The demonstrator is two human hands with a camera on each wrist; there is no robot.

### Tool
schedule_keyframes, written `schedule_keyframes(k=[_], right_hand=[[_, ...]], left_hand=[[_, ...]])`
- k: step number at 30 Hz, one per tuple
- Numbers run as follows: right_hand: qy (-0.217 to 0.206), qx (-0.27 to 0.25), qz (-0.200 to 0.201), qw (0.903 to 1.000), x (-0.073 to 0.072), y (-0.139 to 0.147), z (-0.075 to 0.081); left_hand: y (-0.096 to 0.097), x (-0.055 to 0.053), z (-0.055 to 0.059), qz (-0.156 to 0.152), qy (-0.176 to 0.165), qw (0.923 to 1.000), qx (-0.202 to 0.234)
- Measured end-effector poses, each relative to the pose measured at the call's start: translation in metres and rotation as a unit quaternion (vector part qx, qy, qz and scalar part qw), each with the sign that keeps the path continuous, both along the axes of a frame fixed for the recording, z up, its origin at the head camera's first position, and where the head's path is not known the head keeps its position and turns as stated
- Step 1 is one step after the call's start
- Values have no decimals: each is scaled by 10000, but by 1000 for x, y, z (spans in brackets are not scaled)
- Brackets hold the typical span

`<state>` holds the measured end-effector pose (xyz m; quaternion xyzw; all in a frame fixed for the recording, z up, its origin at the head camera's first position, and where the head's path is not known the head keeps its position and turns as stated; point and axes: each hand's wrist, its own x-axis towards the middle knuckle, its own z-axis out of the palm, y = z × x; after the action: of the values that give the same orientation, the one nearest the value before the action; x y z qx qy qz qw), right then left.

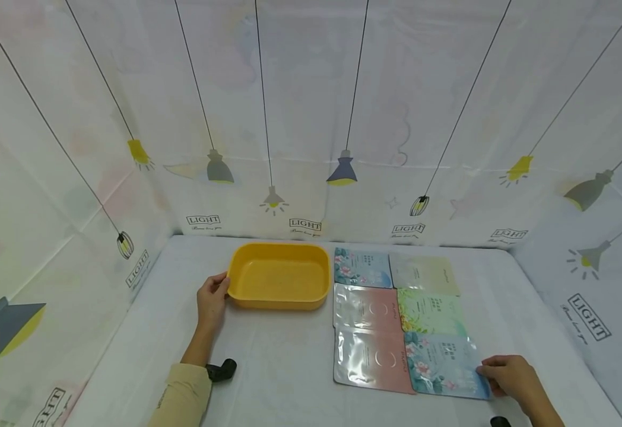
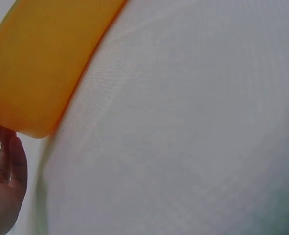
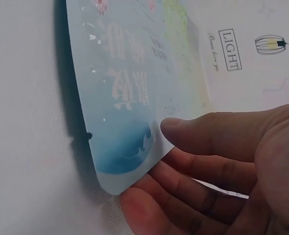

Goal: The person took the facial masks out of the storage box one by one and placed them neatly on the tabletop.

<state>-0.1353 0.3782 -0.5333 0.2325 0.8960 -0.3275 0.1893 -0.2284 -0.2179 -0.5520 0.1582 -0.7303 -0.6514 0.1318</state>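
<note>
A yellow plastic basin (image 1: 279, 304) stands toward the back of the white table. At its left end my left hand (image 1: 213, 301) holds the side, fingertips right at the rim; the left wrist view shows that hand (image 2: 5, 181) below the basin's end wall (image 2: 41, 78). My right hand (image 1: 514, 379) pinches the right edge of a blue floral face mask sachet (image 1: 444, 365), the front right one of the group. In the right wrist view, the thumb lies on top of the sachet (image 3: 120, 98) and the other fingers are under its edge.
Several more flat sachets lie in two columns: another blue one (image 1: 361, 268), a pale yellow one (image 1: 423, 274), a green one (image 1: 432, 312) and two pink ones, one at the middle (image 1: 364, 307), one in front (image 1: 370, 359). A lamp-patterned cloth (image 1: 311, 118) hangs behind the table.
</note>
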Motion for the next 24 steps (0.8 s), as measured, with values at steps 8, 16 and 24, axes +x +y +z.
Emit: schedule_keyframes(k=[8, 16, 24], right_hand=[[-112, 1, -253, 9996, -2, -4, 3], [270, -155, 37, 9995, -11, 1, 5], [670, -256, 285, 9970, -32, 1, 17]], left_hand=[[-2, 0, -4, -54, 3, 10000, 2], [-3, -1, -2, -58, 20, 10000, -55], [-3, -2, -1, -81, -109, 9999, -105]])
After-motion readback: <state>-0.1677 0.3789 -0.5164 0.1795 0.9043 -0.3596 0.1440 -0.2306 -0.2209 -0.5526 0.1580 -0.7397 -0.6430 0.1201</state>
